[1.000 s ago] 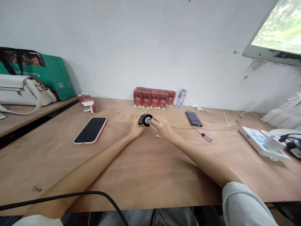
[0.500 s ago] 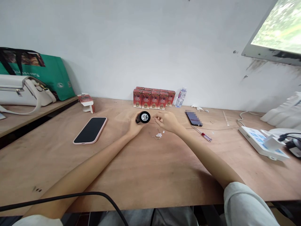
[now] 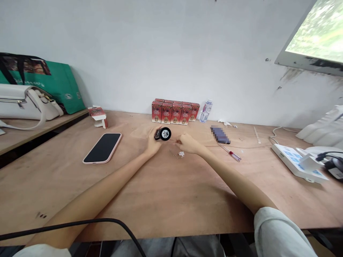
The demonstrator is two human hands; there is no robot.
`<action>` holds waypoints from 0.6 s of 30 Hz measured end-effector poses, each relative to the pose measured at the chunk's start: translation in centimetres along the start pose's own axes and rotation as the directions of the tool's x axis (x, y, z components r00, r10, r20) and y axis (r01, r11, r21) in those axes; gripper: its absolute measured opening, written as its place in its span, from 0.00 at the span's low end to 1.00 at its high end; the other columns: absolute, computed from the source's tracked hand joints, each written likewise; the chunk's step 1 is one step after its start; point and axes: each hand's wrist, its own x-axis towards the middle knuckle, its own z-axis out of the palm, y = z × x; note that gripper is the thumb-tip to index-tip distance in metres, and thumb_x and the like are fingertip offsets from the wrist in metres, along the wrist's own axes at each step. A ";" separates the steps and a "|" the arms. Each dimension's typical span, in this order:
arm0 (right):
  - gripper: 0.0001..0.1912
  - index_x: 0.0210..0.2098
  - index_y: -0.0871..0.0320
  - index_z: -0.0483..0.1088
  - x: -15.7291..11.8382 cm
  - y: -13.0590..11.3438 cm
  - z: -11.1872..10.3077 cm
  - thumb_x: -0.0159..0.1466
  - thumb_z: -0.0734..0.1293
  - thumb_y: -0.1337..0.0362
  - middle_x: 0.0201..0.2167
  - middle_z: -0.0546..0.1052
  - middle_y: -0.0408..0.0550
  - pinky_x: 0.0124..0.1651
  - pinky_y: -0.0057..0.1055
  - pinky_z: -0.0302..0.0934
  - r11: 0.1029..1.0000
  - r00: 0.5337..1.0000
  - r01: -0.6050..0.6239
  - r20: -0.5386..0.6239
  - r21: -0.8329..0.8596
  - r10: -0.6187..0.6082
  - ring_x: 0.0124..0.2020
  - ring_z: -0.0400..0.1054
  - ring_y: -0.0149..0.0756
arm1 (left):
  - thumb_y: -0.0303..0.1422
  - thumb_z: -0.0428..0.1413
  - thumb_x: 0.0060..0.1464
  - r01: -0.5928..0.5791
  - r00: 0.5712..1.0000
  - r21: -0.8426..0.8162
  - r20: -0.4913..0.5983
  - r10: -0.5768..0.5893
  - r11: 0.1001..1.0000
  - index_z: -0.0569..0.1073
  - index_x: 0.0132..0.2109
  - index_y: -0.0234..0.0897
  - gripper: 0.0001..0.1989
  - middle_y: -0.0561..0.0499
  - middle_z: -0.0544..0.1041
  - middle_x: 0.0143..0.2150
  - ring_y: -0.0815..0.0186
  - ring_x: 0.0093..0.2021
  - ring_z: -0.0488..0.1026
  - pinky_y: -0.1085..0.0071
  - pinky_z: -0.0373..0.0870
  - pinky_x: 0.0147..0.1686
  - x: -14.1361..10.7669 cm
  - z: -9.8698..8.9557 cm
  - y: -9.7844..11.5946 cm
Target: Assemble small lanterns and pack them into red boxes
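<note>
My left hand (image 3: 153, 143) is wrapped round a small black round-ended object (image 3: 165, 134), tilted so its pale end with dark markings faces me. To its right, my right hand (image 3: 188, 143) is low over the table with its fingers curled together. Whatever its fingertips may hold is too small to make out. Just below that hand lie a small white piece (image 3: 181, 154) and a thin chain-like strand (image 3: 173, 154).
Red printed boxes (image 3: 176, 113) stand in rows by the wall, beside a clear bottle (image 3: 205, 111). A pink-edged phone (image 3: 103, 148) lies left. On the right are a dark phone (image 3: 220, 135), a screwdriver (image 3: 232, 154) and a white power strip (image 3: 300, 162). A black cable (image 3: 112, 220) crosses the front.
My right hand has moved slightly down towards the table, its fingers more curled. The small white piece and strand have shifted a little. My left hand keeps the black object in place.
</note>
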 end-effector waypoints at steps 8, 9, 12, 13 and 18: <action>0.20 0.43 0.69 0.65 0.3 -1.7 3.3 0.68 0.51 0.58 0.34 0.73 0.59 0.37 0.30 0.71 -0.058 0.799 -0.444 0.425 0.894 0.425 0.35 0.73 0.35 | 0.22 0.55 0.49 -0.137 0.990 0.315 0.023 0.137 0.939 0.72 0.51 0.47 0.23 0.46 0.69 0.57 0.54 0.61 0.61 0.50 0.51 0.60 -0.3 -0.9 1.9; 0.19 0.44 0.69 0.64 0.3 -1.9 3.4 0.68 0.52 0.59 0.34 0.73 0.58 0.37 0.29 0.71 -0.080 0.791 -0.440 0.428 0.895 0.438 0.35 0.72 0.35 | 0.23 0.54 0.52 -0.196 0.981 0.316 0.066 0.184 0.929 0.73 0.50 0.49 0.20 0.47 0.69 0.58 0.55 0.62 0.60 0.49 0.46 0.62 -0.3 -0.9 2.1; 0.16 0.44 0.65 0.65 0.2 -2.2 3.5 0.68 0.53 0.61 0.36 0.73 0.55 0.36 0.28 0.71 -0.083 0.782 -0.434 0.421 0.897 0.460 0.34 0.71 0.32 | 0.28 0.52 0.57 -0.348 0.934 0.276 0.185 0.305 0.896 0.74 0.48 0.54 0.16 0.51 0.72 0.56 0.58 0.61 0.62 0.47 0.39 0.63 -0.5 -0.7 2.4; 0.15 0.44 0.64 0.65 0.2 -2.2 3.5 0.68 0.53 0.61 0.37 0.73 0.54 0.36 0.28 0.71 -0.079 0.781 -0.437 0.421 0.896 0.461 0.34 0.71 0.31 | 0.29 0.52 0.58 -0.377 0.922 0.269 0.202 0.331 0.886 0.74 0.48 0.55 0.15 0.52 0.73 0.55 0.59 0.60 0.63 0.47 0.38 0.63 -0.6 -0.6 2.4; 0.17 0.46 0.70 0.64 0.3 -1.8 3.1 0.68 0.53 0.63 0.37 0.72 0.59 0.36 0.27 0.72 -0.089 0.760 -0.469 0.453 0.879 0.466 0.37 0.72 0.34 | 0.28 0.52 0.58 -0.335 0.942 0.364 0.127 0.311 0.869 0.73 0.49 0.52 0.15 0.49 0.69 0.59 0.57 0.63 0.60 0.48 0.39 0.63 -0.5 -0.7 2.0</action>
